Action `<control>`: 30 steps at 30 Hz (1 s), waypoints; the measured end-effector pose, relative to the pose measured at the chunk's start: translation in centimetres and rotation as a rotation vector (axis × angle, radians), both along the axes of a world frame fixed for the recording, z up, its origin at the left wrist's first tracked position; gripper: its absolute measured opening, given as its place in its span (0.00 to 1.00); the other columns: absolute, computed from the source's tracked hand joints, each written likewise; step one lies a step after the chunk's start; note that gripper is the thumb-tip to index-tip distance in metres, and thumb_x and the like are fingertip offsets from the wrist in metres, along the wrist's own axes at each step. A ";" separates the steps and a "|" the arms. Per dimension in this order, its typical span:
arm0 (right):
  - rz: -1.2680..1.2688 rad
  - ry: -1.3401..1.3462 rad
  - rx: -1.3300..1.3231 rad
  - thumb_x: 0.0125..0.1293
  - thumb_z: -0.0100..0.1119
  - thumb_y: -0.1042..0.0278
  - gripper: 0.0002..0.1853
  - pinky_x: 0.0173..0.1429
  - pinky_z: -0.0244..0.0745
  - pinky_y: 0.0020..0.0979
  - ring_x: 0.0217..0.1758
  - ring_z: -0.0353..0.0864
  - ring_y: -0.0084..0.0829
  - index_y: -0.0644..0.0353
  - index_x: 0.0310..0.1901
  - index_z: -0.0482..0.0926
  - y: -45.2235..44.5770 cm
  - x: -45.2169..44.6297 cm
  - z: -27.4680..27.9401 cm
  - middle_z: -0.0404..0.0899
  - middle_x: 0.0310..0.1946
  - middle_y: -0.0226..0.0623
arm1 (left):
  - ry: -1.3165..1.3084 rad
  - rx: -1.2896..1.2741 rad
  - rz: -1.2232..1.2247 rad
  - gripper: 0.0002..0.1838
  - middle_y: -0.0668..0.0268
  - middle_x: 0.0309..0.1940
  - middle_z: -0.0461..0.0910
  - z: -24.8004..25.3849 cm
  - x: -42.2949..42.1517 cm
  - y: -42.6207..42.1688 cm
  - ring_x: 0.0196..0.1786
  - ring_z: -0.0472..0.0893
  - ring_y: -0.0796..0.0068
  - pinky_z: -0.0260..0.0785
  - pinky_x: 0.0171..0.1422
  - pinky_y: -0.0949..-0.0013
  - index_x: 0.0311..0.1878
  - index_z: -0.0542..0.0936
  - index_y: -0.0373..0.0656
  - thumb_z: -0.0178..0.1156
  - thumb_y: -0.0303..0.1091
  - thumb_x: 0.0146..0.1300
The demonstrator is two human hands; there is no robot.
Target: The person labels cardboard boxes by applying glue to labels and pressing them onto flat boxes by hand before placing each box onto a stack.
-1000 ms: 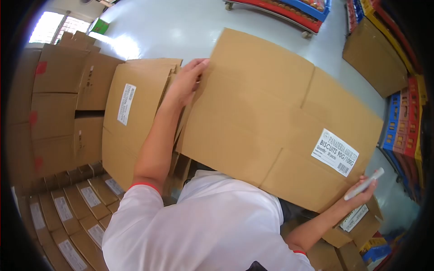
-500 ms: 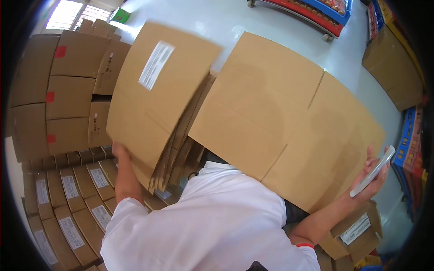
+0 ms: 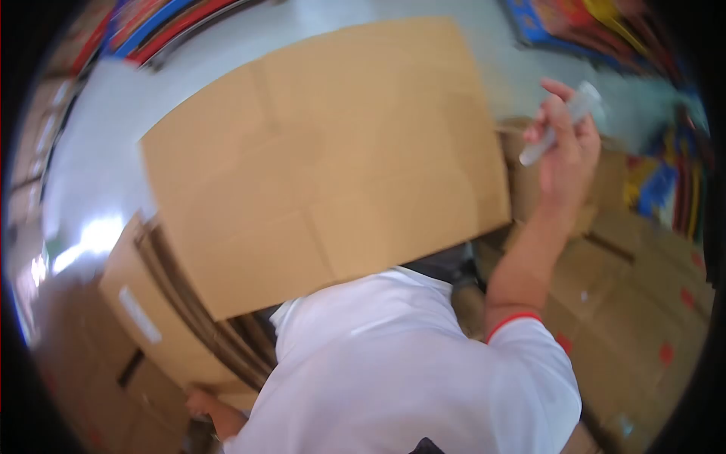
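Holding pale object [image 3: 580,106], right fingers [image 3: 558,113] clear of cardboard [image 3: 333,144] edge; left fingers [image 3: 198,401]: can't tell.

Well ahead of the left fingers [image 3: 197,402], we see a glossy grey floor [image 3: 106,144], bright with glare at one spot. On it, farther off, stands a blurred blue-and-red trolley [image 3: 153,30]. Between the left fingers and the right fingers [image 3: 559,117] lies a broad cardboard sheet [image 3: 333,151]; it hides its support, so we cannot tell what carries it.

brown cardboard [image 3: 325,166], white shirt [image 3: 408,363], red cuff [image 3: 512,322]
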State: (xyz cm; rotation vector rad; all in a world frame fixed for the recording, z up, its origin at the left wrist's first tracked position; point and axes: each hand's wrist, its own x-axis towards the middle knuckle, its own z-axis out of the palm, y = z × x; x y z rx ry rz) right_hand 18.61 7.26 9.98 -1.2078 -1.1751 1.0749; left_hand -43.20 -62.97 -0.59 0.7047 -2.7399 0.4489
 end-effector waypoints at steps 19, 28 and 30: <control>-0.247 -1.377 -0.363 0.59 0.78 0.47 0.28 0.56 0.82 0.49 0.51 0.89 0.52 0.59 0.55 0.87 -3.0 16.5 -12.0 0.87 0.50 0.51 | -0.011 0.546 -2.065 0.16 0.51 0.73 0.74 3.2 7.8 51.7 0.74 0.75 0.52 0.72 0.75 0.49 0.66 0.79 0.38 0.58 0.28 0.79; -0.132 -1.455 -0.415 0.60 0.75 0.54 0.32 0.57 0.82 0.49 0.52 0.88 0.53 0.56 0.66 0.80 -3.7 17.8 -12.2 0.88 0.49 0.50 | -0.161 0.477 -2.153 0.16 0.49 0.70 0.75 1.9 11.3 54.2 0.73 0.75 0.48 0.70 0.76 0.48 0.66 0.79 0.38 0.58 0.25 0.78; -0.109 -1.362 -0.484 0.58 0.78 0.53 0.34 0.55 0.83 0.49 0.51 0.89 0.51 0.60 0.63 0.79 -3.1 18.1 -12.1 0.89 0.46 0.52 | -0.186 0.483 -2.165 0.16 0.49 0.69 0.76 1.8 11.4 54.4 0.73 0.75 0.48 0.70 0.76 0.48 0.66 0.79 0.38 0.58 0.25 0.78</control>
